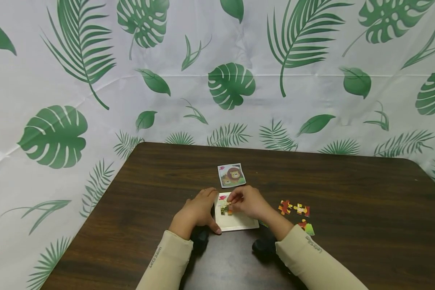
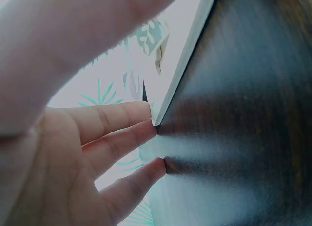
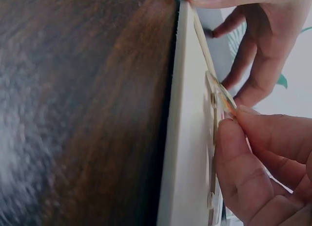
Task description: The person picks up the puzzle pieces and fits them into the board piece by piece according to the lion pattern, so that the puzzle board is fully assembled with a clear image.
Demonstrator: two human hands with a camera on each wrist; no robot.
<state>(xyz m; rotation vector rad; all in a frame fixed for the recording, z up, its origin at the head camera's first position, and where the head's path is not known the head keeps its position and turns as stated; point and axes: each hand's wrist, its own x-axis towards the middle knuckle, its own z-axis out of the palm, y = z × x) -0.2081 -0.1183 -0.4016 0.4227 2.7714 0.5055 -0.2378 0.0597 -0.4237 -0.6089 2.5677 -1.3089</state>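
The right hand (image 1: 248, 203) pinches a puzzle piece (image 3: 227, 100) between thumb and finger, over the tray (image 1: 241, 224). The piece tilts: its pinched end is raised, the other slopes down toward the left hand (image 1: 197, 209); which axis is longer, I cannot tell. The left hand is spread, touching the squarish tray's left corners. The card (image 1: 232, 176) lies beyond both hands; loose pieces (image 1: 285, 207) lie right of the right hand.
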